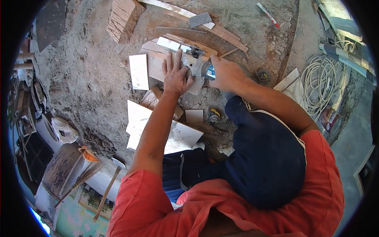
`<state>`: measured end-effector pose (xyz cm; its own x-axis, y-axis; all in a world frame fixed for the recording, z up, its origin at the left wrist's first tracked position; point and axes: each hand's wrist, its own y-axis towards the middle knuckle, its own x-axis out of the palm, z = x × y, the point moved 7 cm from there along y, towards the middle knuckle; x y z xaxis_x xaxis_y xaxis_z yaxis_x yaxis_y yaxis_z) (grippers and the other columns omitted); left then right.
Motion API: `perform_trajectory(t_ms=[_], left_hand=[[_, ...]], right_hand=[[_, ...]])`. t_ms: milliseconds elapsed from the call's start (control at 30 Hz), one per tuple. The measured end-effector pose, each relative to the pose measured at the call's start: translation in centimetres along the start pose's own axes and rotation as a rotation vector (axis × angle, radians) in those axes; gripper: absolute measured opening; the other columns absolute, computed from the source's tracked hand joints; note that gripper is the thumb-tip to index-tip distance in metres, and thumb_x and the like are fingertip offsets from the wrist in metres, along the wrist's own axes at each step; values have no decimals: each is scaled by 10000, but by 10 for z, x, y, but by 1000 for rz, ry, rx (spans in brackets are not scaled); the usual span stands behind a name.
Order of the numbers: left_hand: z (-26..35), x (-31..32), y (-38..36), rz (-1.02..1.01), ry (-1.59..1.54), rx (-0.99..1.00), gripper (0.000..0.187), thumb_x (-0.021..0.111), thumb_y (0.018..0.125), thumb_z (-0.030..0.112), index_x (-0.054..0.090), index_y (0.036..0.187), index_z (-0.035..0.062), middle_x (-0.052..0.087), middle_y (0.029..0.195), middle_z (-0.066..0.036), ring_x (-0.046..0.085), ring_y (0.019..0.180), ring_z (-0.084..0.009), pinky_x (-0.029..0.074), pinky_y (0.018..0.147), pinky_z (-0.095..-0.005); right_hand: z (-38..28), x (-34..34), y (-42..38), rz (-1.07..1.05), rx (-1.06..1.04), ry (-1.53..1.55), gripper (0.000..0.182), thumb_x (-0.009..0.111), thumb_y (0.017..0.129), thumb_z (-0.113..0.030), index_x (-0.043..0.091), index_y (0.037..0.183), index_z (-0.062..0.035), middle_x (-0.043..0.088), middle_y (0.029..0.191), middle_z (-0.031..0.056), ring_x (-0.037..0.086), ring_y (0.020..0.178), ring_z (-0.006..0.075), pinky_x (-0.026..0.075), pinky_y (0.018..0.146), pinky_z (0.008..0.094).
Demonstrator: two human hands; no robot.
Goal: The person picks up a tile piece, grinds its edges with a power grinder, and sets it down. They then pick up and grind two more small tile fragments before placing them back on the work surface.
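Note:
My right hand (227,75) is closed round the body of a handheld tile cutter (211,72) with a blue label. The cutter's metal base plate (191,62) rests over a narrow white tile piece (168,44) on a wooden board (152,48). My left hand (176,77) lies with fingers stretched forward, the fingertips at the tile and the near edge of the base plate. The blade is hidden from above. A white tile (138,72) lies left of the board. Larger white tiles (183,136) and a small square tile (194,116) lie nearer my legs.
A tape measure (214,115) lies by my knee. Ahead are a stone block (123,19), curved wood strips (229,36) and a marker (268,15). Coiled cable (321,81) lies right. A hatchet-like tool (107,193) and a twig broom (87,173) lie left.

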<state>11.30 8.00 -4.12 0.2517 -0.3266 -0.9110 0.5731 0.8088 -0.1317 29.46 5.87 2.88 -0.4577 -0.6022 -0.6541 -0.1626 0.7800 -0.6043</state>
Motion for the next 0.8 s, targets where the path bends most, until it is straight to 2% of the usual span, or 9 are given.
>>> perform_trajectory(t_ms=[267, 400, 467, 800], left_hand=[[0, 0, 0, -15, 3, -4, 396, 603, 813, 498, 723, 895, 130, 195, 1682, -126, 130, 1511, -508, 105, 1183, -657], [1, -1, 0, -10, 14, 3, 395, 602, 822, 490, 730, 919, 130, 195, 1681, -128, 125, 1512, -506, 111, 1180, -659], [1, -2, 0, -13, 20, 1, 393, 603, 824, 487, 733, 928, 130, 197, 1680, -129, 126, 1512, -505, 114, 1179, -658], [2, -1, 0, -4, 27, 0, 392, 612, 831, 475, 739, 971, 131, 202, 1678, -128, 142, 1508, -502, 130, 1176, -657]], right_hand=[[5, 2, -2, -26, 19, 4, 676, 790, 747, -260, 470, 1278, 9, 664, 1056, 248, 672, 1009, 421, 546, 855, 492], [4, 1, -3, -33, 23, -7, 673, 789, 746, -260, 470, 1275, 10, 664, 1057, 246, 672, 1010, 420, 546, 858, 491], [5, 1, -4, -34, 29, -10, 661, 794, 728, -271, 466, 1223, 21, 668, 1064, 254, 667, 1016, 427, 537, 873, 490], [8, 1, -7, -46, 25, -8, 700, 784, 735, -277, 455, 1266, 40, 658, 1101, 265, 655, 1046, 427, 532, 891, 479]])
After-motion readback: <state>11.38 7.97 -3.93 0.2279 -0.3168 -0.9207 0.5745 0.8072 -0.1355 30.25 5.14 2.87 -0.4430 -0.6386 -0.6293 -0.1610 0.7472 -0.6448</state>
